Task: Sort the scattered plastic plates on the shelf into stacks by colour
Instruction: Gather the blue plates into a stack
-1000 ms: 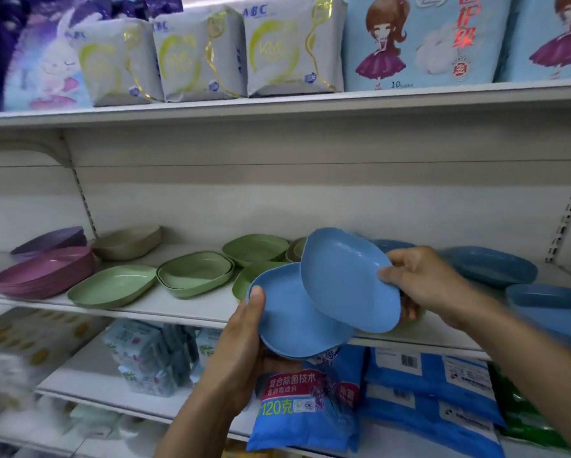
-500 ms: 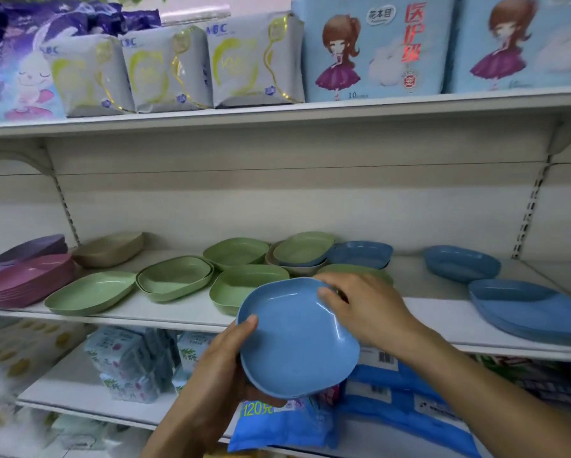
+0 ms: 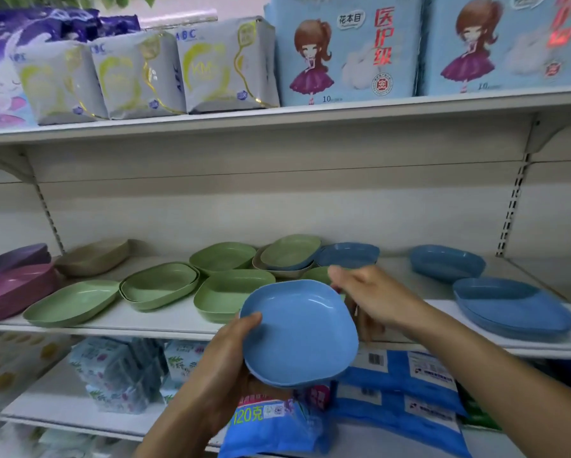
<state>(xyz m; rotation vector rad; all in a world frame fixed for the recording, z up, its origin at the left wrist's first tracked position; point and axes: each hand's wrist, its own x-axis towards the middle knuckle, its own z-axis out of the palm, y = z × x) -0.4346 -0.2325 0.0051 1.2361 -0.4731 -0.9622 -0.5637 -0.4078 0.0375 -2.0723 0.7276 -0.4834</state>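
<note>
My left hand (image 3: 224,365) grips a nested pair of blue plates (image 3: 297,332) from below, thumb on the near rim, in front of the shelf (image 3: 145,322). With its fingers loosely extended, my right hand (image 3: 373,299) is at the pair's far right rim, over a partly hidden green plate. Several green plates lie scattered mid-shelf, among them a flat one (image 3: 71,305) and a nested pair (image 3: 160,284). Other blue plates sit to the right: a stack (image 3: 512,307), a single one (image 3: 447,261) and one further back (image 3: 347,254).
At the left end stand a pink stack (image 3: 13,290), purple plates (image 3: 13,257) and a beige plate (image 3: 92,256). A green plate (image 3: 290,251) rests on a beige one at the back. Packaged goods fill the shelves above and below.
The second blue plate, held tilted in my right hand, was set into the one in my left. My right hand has since slid off to the rim. The view shifted right.
</note>
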